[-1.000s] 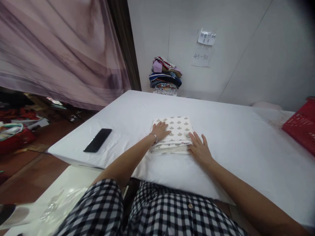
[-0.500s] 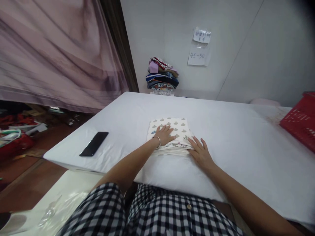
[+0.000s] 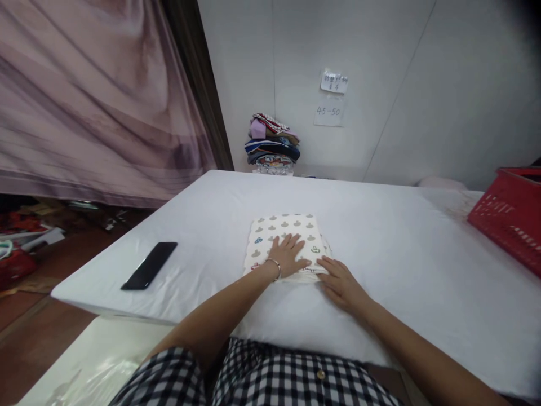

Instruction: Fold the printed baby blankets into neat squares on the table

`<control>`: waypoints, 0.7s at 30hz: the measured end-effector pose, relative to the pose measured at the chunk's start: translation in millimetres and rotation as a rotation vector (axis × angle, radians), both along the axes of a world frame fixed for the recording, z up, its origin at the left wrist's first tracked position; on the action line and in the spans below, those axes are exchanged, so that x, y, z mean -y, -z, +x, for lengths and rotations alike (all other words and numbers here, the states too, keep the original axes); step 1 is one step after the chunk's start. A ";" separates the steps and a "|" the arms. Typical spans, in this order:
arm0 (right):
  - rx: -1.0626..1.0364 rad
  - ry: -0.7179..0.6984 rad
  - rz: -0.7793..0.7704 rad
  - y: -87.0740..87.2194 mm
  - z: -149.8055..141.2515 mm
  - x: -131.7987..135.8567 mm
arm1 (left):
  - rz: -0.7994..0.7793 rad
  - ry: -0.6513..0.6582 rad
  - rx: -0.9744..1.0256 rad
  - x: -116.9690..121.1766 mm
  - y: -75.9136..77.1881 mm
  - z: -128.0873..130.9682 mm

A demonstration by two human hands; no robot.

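A folded cream cloth (image 3: 284, 232) with small printed shapes lies flat on the white-covered table (image 3: 380, 248), near its front edge. My left hand (image 3: 289, 255), a thin bracelet on its wrist, rests palm down on the near part of the cloth with its fingers spread. Beside it, my right hand (image 3: 342, 283) lies flat at the cloth's near right corner, fingers stretched out and touching the edge. Neither hand grips anything.
A black phone (image 3: 149, 265) lies on the table's left part. A stack of folded clothes (image 3: 273, 146) stands at the far edge against the wall. A red basket (image 3: 509, 214) sits at the right. Paper notes (image 3: 332, 98) hang on the wall; a curtain (image 3: 97, 96) hangs at left.
My left hand has slid rightward and nearer across the cloth. My right hand has moved in toward the cloth's near right corner. The camera has tilted, shifting the scene down.
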State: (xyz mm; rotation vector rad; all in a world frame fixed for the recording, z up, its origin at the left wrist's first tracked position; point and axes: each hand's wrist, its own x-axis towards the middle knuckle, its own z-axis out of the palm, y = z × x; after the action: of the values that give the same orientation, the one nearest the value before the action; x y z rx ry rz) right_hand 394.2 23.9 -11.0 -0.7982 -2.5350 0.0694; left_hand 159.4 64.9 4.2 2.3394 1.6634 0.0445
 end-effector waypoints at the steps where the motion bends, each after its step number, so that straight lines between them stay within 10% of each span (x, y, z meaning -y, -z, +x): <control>1: -0.025 0.001 -0.059 -3.5 -0.4 -0.2 | 0.000 -0.005 -0.002 0.1 0.1 0.6; 13: 0.179 0.235 -0.418 -8.1 -28.9 -14.2 | 0.105 -0.042 0.032 17.1 -16.0 -16.4; 21: -0.138 0.450 -0.411 -22.5 -44.2 -46.8 | 0.164 -0.158 -0.012 28.9 1.7 -31.5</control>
State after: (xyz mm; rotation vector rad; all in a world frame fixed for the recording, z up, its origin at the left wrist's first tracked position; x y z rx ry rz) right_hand 350.0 70.6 11.4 -1.4499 -2.1800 0.4886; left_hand 127.9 36.0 2.5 2.3203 1.9142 0.2057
